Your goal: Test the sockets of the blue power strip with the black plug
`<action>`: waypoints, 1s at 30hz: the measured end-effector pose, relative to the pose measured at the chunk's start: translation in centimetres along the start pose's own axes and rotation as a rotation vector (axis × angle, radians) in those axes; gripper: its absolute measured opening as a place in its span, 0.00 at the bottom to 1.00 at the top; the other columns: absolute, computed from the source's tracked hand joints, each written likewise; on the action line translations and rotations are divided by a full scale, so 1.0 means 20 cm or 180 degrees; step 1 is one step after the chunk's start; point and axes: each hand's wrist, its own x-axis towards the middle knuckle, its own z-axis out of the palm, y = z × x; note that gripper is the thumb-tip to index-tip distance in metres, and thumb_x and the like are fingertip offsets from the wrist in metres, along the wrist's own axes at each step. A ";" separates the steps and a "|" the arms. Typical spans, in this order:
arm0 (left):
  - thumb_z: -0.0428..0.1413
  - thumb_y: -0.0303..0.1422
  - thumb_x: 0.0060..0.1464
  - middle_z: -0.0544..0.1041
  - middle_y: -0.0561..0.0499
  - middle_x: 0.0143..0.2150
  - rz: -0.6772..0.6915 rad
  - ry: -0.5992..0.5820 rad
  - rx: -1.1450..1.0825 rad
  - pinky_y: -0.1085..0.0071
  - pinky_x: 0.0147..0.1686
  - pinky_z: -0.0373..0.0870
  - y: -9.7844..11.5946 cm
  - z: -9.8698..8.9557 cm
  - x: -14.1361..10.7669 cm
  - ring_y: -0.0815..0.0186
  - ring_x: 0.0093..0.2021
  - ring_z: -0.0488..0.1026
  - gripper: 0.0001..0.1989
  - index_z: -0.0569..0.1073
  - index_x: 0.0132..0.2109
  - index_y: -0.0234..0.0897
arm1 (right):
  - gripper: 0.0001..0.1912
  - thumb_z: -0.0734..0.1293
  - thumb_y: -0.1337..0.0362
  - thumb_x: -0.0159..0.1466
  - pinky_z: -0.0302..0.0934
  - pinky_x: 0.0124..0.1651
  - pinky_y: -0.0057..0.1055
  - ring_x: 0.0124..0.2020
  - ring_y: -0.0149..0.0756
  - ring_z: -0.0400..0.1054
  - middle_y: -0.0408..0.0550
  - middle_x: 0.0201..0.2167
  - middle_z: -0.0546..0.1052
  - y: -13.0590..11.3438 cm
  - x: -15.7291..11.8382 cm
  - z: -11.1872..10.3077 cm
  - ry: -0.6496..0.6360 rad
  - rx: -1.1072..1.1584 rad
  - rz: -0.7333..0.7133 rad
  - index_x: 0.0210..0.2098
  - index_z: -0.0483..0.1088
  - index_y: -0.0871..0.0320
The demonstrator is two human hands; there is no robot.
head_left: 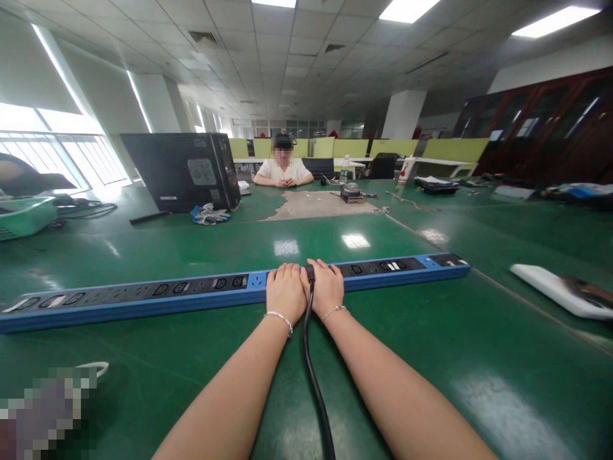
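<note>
A long blue and black power strip [191, 295] lies across the green table, its row of sockets facing up. My left hand [286, 291] rests over its middle, fingers curled toward the far edge. Close against it, my right hand [326, 286] is closed at the black plug [310, 273], with its fingers over the strip too. The plug stands at the strip's top face between my two hands; how deep it sits in a socket is hidden. From it a black cable [311, 370] runs down between my forearms toward me.
A black computer case [184, 172] stands at the back left, with gloves [211, 214] beside it. At far left is a green basket [26, 217]. A white object [558, 287] lies right. A person [283, 169] sits opposite. A blurred item [45, 409] is near left.
</note>
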 end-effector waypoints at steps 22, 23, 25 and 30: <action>0.53 0.53 0.48 0.72 0.39 0.52 0.0002 -0.0314 -0.0024 0.57 0.54 0.55 0.00 -0.03 0.01 0.53 0.55 0.64 0.32 0.66 0.53 0.33 | 0.17 0.59 0.56 0.62 0.49 0.60 0.47 0.53 0.42 0.65 0.48 0.45 0.77 0.71 0.09 -0.32 0.0214 -0.0267 0.0602 0.45 0.73 0.52; 0.53 0.53 0.48 0.72 0.39 0.52 0.0000 -0.0320 -0.0020 0.57 0.54 0.55 0.00 -0.03 0.01 0.53 0.55 0.64 0.32 0.66 0.53 0.33 | 0.18 0.58 0.56 0.62 0.49 0.60 0.47 0.55 0.42 0.64 0.48 0.46 0.76 0.71 0.08 -0.32 0.0193 -0.0349 0.0582 0.46 0.73 0.52; 0.54 0.52 0.48 0.72 0.39 0.52 -0.0007 -0.0309 0.0006 0.57 0.54 0.55 0.00 -0.04 0.01 0.53 0.55 0.64 0.32 0.66 0.52 0.32 | 0.19 0.58 0.55 0.63 0.49 0.59 0.48 0.57 0.43 0.61 0.49 0.48 0.75 0.71 0.07 -0.32 0.0169 -0.0498 0.0503 0.49 0.71 0.51; 0.53 0.52 0.48 0.72 0.39 0.52 0.0015 -0.0300 0.0060 0.58 0.54 0.56 0.00 -0.04 0.01 0.53 0.55 0.64 0.32 0.66 0.52 0.32 | 0.19 0.58 0.55 0.63 0.42 0.60 0.52 0.59 0.44 0.58 0.49 0.49 0.74 0.68 0.03 -0.30 0.0333 -0.0670 0.0497 0.49 0.71 0.50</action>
